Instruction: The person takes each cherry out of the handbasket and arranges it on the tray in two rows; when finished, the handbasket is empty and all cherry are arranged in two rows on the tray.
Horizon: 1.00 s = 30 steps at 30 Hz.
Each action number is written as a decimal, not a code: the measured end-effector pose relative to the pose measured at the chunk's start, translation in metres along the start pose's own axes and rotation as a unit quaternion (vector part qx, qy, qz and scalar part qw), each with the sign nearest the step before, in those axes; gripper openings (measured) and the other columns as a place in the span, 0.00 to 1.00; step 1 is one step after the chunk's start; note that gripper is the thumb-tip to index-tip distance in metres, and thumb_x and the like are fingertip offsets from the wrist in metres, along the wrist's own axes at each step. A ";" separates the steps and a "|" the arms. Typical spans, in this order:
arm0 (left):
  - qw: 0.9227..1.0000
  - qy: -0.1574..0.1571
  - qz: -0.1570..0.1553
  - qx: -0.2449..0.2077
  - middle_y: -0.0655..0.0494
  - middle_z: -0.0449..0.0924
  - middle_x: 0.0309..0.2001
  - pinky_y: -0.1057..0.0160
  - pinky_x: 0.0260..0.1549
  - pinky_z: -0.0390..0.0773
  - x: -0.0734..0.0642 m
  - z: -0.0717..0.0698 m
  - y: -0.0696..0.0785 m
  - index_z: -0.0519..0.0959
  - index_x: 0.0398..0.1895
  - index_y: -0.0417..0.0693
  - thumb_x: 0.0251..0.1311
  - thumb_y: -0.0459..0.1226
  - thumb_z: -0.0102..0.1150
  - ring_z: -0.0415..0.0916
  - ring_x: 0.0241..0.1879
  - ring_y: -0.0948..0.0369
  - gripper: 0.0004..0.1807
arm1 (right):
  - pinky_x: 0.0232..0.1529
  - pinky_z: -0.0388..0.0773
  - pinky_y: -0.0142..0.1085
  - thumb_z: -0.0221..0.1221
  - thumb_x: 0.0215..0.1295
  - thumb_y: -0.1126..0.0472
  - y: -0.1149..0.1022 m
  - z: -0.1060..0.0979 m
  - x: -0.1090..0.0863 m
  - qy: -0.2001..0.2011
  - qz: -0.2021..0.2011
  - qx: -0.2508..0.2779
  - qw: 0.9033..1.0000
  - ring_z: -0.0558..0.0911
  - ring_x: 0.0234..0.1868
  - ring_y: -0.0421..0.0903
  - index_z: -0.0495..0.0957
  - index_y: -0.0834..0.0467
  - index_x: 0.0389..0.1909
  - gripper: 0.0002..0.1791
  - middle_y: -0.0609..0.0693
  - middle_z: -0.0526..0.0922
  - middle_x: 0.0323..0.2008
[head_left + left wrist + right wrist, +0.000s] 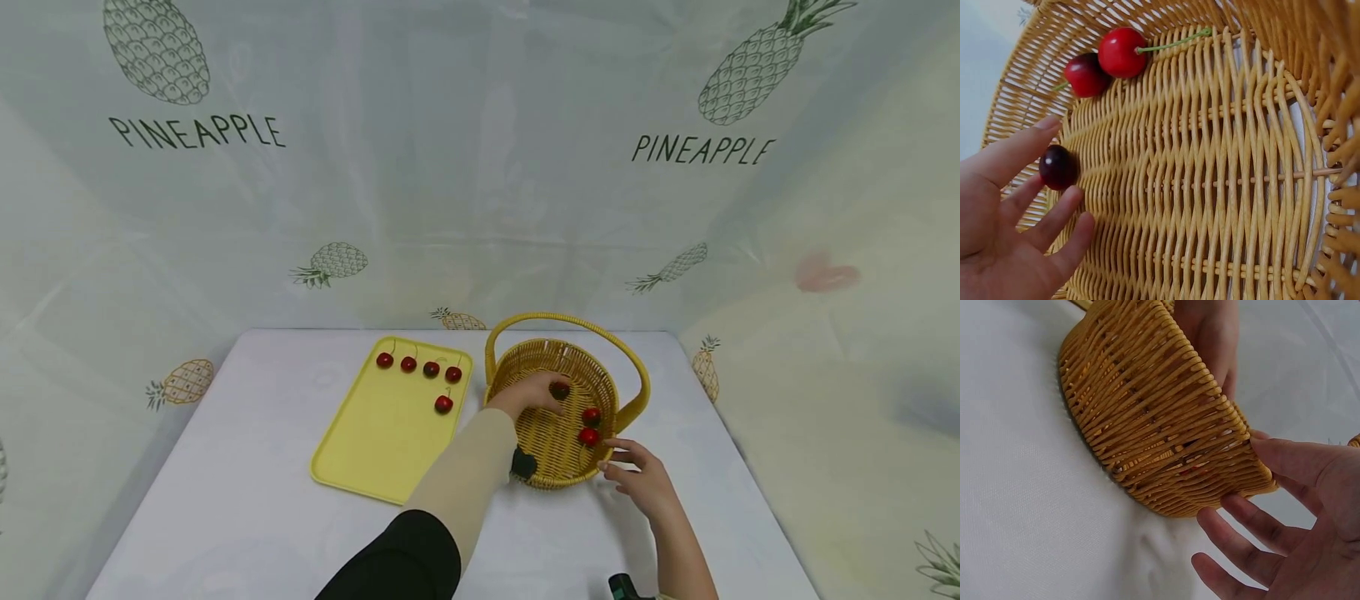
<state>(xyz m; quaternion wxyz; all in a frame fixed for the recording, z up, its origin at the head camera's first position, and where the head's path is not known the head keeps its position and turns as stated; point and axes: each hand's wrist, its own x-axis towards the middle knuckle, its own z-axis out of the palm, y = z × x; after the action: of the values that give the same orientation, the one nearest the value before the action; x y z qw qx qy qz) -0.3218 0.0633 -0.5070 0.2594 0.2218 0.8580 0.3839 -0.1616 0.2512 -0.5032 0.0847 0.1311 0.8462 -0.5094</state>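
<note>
A round yellow-brown wicker basket (551, 450) with a tall handle stands on the table. Inside it, my left hand (532, 392) has its fingers spread around a dark red cherry (1058, 167); thumb and fingers look loose, not clearly pressed on it. Two brighter cherries lie in the basket: one red cherry (1122, 52) with a green stem and another red cherry (1087, 76) touching it. At the basket's near right side, my right hand (641, 479) holds the rim (1235, 419) between thumb and forefinger, the other fingers extended beside the outer wall.
Left of the basket lies a yellow tray (367, 433). Along its far edge runs a row of several cherries (408, 364), and a single cherry (443, 404) sits nearer, by the right edge. The basket handle (566, 317) arches over the far side. A pineapple-print sheet hangs behind the white table (225, 467).
</note>
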 end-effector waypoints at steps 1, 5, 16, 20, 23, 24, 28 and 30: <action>1.000 -0.004 0.000 0.004 0.53 0.71 0.64 0.61 0.57 0.69 0.000 0.000 0.000 0.71 0.67 0.48 0.58 0.34 0.68 0.66 0.64 0.56 0.32 | 0.42 0.81 0.47 0.65 0.63 0.59 0.000 0.000 0.000 0.000 0.001 0.000 1.000 0.82 0.42 0.52 0.73 0.61 0.60 0.25 0.63 0.78 0.52; 1.000 -0.021 -0.002 0.020 0.54 0.72 0.63 0.61 0.58 0.69 -0.003 0.000 0.002 0.72 0.67 0.47 0.59 0.35 0.68 0.66 0.64 0.56 0.31 | 0.41 0.81 0.47 0.64 0.64 0.60 0.001 0.001 -0.001 0.003 -0.002 -0.001 1.000 0.83 0.42 0.52 0.74 0.61 0.60 0.24 0.62 0.78 0.51; 1.000 -0.018 -0.006 0.011 0.54 0.81 0.53 0.66 0.50 0.74 -0.002 0.000 0.003 0.79 0.60 0.45 0.60 0.33 0.66 0.75 0.54 0.59 0.23 | 0.41 0.81 0.46 0.64 0.64 0.60 0.002 0.000 0.000 0.003 -0.010 -0.011 1.000 0.83 0.43 0.52 0.73 0.62 0.60 0.24 0.63 0.77 0.52; 1.000 0.008 -0.019 -0.008 0.55 0.82 0.49 0.65 0.44 0.76 -0.003 -0.002 0.004 0.83 0.53 0.45 0.60 0.32 0.66 0.77 0.49 0.59 0.16 | 0.41 0.81 0.46 0.64 0.64 0.59 0.001 0.000 0.000 0.000 -0.012 -0.012 1.000 0.82 0.43 0.52 0.73 0.62 0.60 0.25 0.62 0.77 0.52; 0.999 0.027 -0.023 -0.021 0.55 0.82 0.48 0.63 0.42 0.77 -0.004 -0.006 0.007 0.85 0.49 0.46 0.59 0.33 0.67 0.77 0.48 0.59 0.14 | 0.41 0.81 0.46 0.64 0.64 0.59 0.001 0.000 0.000 -0.002 -0.011 -0.012 1.000 0.82 0.43 0.52 0.73 0.61 0.61 0.25 0.63 0.77 0.52; 0.999 0.031 -0.021 -0.019 0.55 0.81 0.48 0.62 0.42 0.77 -0.005 -0.007 0.009 0.85 0.48 0.46 0.59 0.33 0.68 0.77 0.48 0.58 0.14 | 0.41 0.81 0.46 0.64 0.64 0.58 0.001 0.000 0.000 -0.002 -0.011 -0.012 1.000 0.82 0.43 0.52 0.73 0.61 0.61 0.25 0.63 0.77 0.53; 0.998 0.044 -0.015 -0.032 0.55 0.81 0.47 0.59 0.44 0.78 -0.009 -0.013 0.016 0.85 0.48 0.47 0.58 0.33 0.68 0.76 0.47 0.58 0.14 | 0.41 0.81 0.46 0.64 0.65 0.57 0.001 0.000 -0.001 -0.004 -0.014 -0.014 1.000 0.82 0.44 0.53 0.73 0.61 0.61 0.26 0.64 0.77 0.53; 0.998 0.045 -0.010 -0.030 0.55 0.80 0.47 0.59 0.45 0.78 -0.013 -0.016 0.020 0.84 0.49 0.47 0.59 0.33 0.68 0.76 0.48 0.58 0.14 | 0.41 0.81 0.46 0.64 0.65 0.58 0.001 0.000 -0.002 -0.004 -0.014 -0.015 1.000 0.82 0.44 0.53 0.73 0.62 0.61 0.26 0.64 0.77 0.53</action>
<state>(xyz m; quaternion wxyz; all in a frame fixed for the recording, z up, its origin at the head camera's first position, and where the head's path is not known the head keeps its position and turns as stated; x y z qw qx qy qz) -0.3185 0.0591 -0.4793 0.2308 0.1878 0.8591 0.4163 -0.1595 0.2515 -0.5033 0.0829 0.1160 0.8554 -0.4980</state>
